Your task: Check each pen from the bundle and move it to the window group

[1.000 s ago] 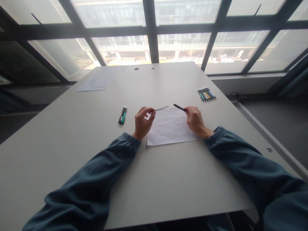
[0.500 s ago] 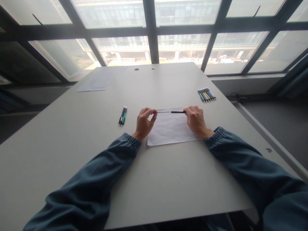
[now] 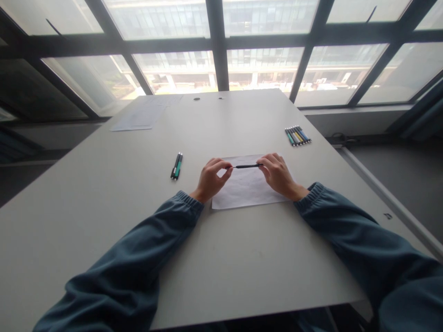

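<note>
Between my fingertips, above a white sheet of paper [image 3: 247, 189], a dark pen barrel [image 3: 248, 166] lies level. My right hand [image 3: 278, 177] pinches its right end. The thumb and fingers of my left hand [image 3: 212, 177] are closed on the outer end of a thin pen refill [image 3: 234, 167]. Only a short length of that refill shows between the left fingertips and the barrel; the rest appears to be inside the barrel.
Two pens [image 3: 176, 166], one with a green grip, lie left of my left hand. A row of several pens [image 3: 298, 135] with coloured grips lies farther back on the right. Loose paper sheets [image 3: 134, 117] rest at the far left of the white table [image 3: 104, 198], before the windows.
My hands have come closer together and slightly nearer to me. The long bare stretch of refill seen before has shrunk to a short piece as it slid into the barrel.
</note>
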The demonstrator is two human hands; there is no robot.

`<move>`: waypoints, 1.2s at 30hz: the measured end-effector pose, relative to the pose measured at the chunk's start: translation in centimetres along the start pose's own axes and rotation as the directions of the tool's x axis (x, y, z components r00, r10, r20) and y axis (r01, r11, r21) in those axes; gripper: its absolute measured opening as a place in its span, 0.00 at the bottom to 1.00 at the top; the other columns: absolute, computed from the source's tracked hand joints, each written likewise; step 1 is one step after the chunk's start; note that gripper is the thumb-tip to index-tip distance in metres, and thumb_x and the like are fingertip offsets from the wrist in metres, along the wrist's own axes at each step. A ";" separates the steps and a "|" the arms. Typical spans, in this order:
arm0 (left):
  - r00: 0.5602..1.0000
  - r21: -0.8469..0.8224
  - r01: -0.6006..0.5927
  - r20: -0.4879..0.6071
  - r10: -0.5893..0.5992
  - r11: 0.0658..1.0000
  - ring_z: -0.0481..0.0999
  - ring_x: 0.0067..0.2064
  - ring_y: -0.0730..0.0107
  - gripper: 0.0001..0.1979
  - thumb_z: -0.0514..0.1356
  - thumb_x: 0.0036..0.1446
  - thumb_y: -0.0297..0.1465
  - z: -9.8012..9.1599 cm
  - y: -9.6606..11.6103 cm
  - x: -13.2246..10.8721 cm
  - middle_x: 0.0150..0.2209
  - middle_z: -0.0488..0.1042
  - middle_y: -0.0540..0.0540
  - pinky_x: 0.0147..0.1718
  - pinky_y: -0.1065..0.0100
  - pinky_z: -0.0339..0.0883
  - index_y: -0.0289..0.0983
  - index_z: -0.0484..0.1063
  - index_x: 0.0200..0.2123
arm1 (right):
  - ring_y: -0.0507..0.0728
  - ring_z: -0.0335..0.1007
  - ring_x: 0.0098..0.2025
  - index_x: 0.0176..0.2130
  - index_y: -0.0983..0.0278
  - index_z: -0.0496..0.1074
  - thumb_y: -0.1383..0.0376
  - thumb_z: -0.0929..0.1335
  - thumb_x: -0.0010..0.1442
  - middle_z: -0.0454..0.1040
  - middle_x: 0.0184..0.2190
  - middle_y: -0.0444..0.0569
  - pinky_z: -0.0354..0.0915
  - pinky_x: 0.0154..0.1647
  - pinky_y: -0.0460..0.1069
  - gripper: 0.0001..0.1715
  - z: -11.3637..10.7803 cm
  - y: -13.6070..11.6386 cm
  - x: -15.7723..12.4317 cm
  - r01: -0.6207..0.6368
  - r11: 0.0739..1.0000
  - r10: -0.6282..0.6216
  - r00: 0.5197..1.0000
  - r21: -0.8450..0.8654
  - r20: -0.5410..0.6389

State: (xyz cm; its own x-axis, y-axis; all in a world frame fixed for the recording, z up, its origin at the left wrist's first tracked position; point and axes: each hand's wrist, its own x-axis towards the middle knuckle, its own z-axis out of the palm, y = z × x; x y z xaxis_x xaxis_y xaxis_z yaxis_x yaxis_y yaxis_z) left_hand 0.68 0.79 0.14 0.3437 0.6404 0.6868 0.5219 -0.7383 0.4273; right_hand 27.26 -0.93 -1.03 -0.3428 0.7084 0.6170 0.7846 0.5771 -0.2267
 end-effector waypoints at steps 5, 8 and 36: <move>1.000 -0.012 -0.005 0.021 0.005 1.000 0.75 0.40 0.66 0.04 0.62 0.64 0.31 0.0 0.0 0.0 0.34 0.78 0.47 0.39 0.65 0.71 0.39 0.77 0.36 | 0.63 0.66 0.47 0.46 0.61 0.73 0.68 0.65 0.69 0.76 0.44 0.52 0.61 0.50 0.57 0.09 0.0 0.0 0.0 0.025 0.999 -0.025 1.000 0.026 -0.010; 1.000 -0.022 -0.005 0.029 0.006 1.000 0.75 0.40 0.66 0.04 0.62 0.64 0.31 0.0 0.0 0.0 0.34 0.78 0.47 0.39 0.64 0.72 0.39 0.77 0.36 | 0.63 0.66 0.48 0.47 0.60 0.73 0.68 0.65 0.69 0.76 0.44 0.53 0.61 0.51 0.57 0.09 0.0 0.0 0.0 0.017 0.999 -0.017 1.000 0.037 0.004; 1.000 -0.094 0.027 0.012 -0.026 0.995 0.77 0.37 0.66 0.07 0.70 0.59 0.36 0.2 -0.5 -0.2 0.34 0.80 0.47 0.33 0.67 0.72 0.40 0.79 0.38 | 0.63 0.67 0.49 0.47 0.60 0.74 0.68 0.64 0.69 0.76 0.45 0.53 0.62 0.52 0.58 0.10 -0.1 0.0 -0.1 -0.002 0.999 0.001 1.000 0.053 0.024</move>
State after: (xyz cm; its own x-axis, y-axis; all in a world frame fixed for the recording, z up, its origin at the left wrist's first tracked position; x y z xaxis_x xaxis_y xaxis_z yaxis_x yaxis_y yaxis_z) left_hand 0.55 1.09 -0.32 0.3393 0.6616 0.6687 0.4548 -0.7376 0.4990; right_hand 27.31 -1.02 -1.01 -0.3547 0.7183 0.5986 0.7566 0.5966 -0.2675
